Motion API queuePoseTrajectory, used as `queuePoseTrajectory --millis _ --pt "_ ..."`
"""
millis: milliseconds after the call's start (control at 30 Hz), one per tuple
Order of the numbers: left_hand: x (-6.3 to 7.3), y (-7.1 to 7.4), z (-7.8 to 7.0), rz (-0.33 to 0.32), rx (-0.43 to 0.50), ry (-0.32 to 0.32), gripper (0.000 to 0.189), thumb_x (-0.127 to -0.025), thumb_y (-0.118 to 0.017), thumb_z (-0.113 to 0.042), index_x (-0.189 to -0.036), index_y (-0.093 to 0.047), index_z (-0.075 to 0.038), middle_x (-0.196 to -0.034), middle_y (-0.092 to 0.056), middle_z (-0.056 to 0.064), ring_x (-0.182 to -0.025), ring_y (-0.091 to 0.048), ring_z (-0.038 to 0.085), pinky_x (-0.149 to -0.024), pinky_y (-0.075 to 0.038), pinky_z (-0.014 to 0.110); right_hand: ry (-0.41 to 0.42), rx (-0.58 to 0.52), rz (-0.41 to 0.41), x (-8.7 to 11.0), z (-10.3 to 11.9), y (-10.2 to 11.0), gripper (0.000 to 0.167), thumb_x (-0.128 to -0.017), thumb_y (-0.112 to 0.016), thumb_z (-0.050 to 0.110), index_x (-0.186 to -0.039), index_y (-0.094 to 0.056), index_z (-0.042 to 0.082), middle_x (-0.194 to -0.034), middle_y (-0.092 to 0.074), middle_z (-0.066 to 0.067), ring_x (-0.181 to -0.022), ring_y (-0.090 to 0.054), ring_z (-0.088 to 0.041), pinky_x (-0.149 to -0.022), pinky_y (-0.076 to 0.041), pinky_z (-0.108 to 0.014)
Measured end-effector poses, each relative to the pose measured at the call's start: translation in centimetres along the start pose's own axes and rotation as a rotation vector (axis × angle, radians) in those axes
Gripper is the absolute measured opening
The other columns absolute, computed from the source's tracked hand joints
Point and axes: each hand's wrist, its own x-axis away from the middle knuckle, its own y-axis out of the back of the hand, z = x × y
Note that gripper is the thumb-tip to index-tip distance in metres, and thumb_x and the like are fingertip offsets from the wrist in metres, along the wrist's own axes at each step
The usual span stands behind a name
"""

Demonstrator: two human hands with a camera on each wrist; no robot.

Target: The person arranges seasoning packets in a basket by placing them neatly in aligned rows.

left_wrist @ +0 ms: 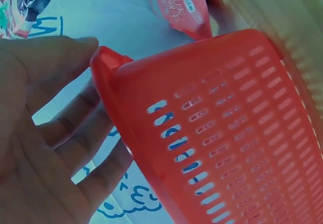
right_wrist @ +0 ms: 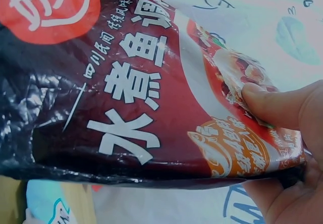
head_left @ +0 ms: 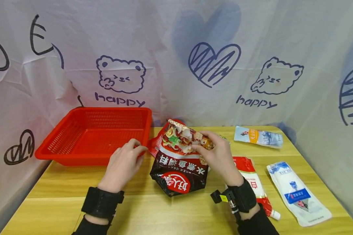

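Note:
My right hand [head_left: 219,156] pinches the upper right edge of a seasoning packet [head_left: 179,163], thumb on its printed front and fingers behind. The packet is dark and glossy, with a food picture and white lettering, and its picture end folds over. In the right wrist view the thumb presses by the picture on the packet [right_wrist: 126,82]. My left hand [head_left: 125,163] is at the front right corner of a red plastic basket [head_left: 94,160]. Seen from the left wrist, its fairly straight fingers [left_wrist: 86,128] reach the rim of the slotted basket [left_wrist: 202,113].
Partly hidden behind the seasoning packet is a red packet [head_left: 155,143]. To the right lie a red-and-white pouch with a white cap [head_left: 254,182], a white-and-blue packet [head_left: 297,195] and a blue-and-orange packet [head_left: 259,137]. A printed cloth [head_left: 170,65] hangs behind the wooden table [head_left: 153,218].

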Motion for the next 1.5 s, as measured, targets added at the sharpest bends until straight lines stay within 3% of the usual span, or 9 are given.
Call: queuePoseTrajectory --millis 267,433,633,867,1000,1300,1500 --pt "-1.2 0.4 -0.6 0.007 0.089 0.081 0.034 -0.096 -0.076 -0.024 -0.123 -0.073 -0.004 -0.116 -0.064 0.012 -0.096 -0.065 0.031 -0.075 -0.055 0.043 -0.02 -0.019 -0.013 -0.8 0.3 -0.4 0.044 -0.083 -0.088 0.008 -0.123 -0.071 0.003 -0.115 -0.075 -0.014 -0.088 -0.073 -0.023 -0.069 -0.059 -0.03" --pt "-2.3 0.9 -1.9 0.007 0.282 0.14 0.057 -0.098 -0.074 -0.038 -0.143 -0.059 -0.005 -0.136 -0.06 0.012 -0.116 -0.064 0.032 -0.094 -0.056 0.052 -0.015 -0.036 -0.007 -1.2 0.7 -0.7 0.043 -0.084 -0.087 0.008 -0.123 -0.071 0.002 -0.116 -0.075 -0.014 -0.088 -0.073 -0.024 -0.069 -0.059 -0.03" --pt "-3.8 0.8 -3.4 0.055 0.502 0.161 0.074 -0.093 -0.08 -0.034 -0.152 -0.047 -0.003 -0.143 -0.059 0.014 -0.127 -0.059 0.032 -0.105 -0.051 0.053 -0.023 -0.083 0.013 -1.3 0.9 -1.0 0.042 -0.085 -0.086 0.006 -0.123 -0.071 0.003 -0.113 -0.075 -0.014 -0.084 -0.073 -0.022 -0.066 -0.059 -0.028" --pt "-5.1 0.3 -4.3 0.053 0.685 0.172 0.072 -0.095 -0.079 -0.027 -0.152 -0.043 -0.003 -0.137 -0.062 0.014 -0.115 -0.063 0.028 -0.097 -0.056 0.046 -0.007 -0.081 0.029 -1.3 0.9 -1.1 0.043 -0.084 -0.086 0.006 -0.124 -0.071 0.004 -0.114 -0.075 -0.014 -0.086 -0.073 -0.022 -0.069 -0.06 -0.03" --pt "-5.4 0.0 -4.5 0.061 0.745 0.202 0.07 -0.096 -0.078 -0.024 -0.15 -0.039 -0.002 -0.132 -0.062 0.015 -0.11 -0.064 0.027 -0.094 -0.057 0.046 0.018 -0.074 0.047 -1.4 0.9 -1.2 0.042 -0.084 -0.086 0.006 -0.123 -0.071 0.005 -0.116 -0.075 -0.012 -0.092 -0.073 -0.022 -0.075 -0.06 -0.033" --pt "-5.5 0.0 -4.7 0.061 0.8 0.217 0.059 -0.098 -0.074 -0.017 -0.142 -0.038 -0.001 -0.126 -0.062 0.017 -0.107 -0.063 0.028 -0.091 -0.054 0.045 0.045 -0.052 0.064 -1.4 1.1 -1.3 0.042 -0.083 -0.087 0.006 -0.122 -0.072 0.005 -0.114 -0.075 -0.009 -0.095 -0.073 -0.022 -0.078 -0.06 -0.037" --pt "-5.3 -0.1 -5.1 0.025 0.812 0.222 0.048 -0.101 -0.069 -0.013 -0.136 -0.04 0.0 -0.121 -0.061 0.017 -0.1 -0.06 0.027 -0.085 -0.05 0.04 0.072 -0.028 0.034 -1.3 1.1 -1.6 0.037 -0.084 -0.086 0.006 -0.119 -0.073 0.005 -0.123 -0.069 -0.009 -0.113 -0.068 -0.025 -0.094 -0.056 -0.041"
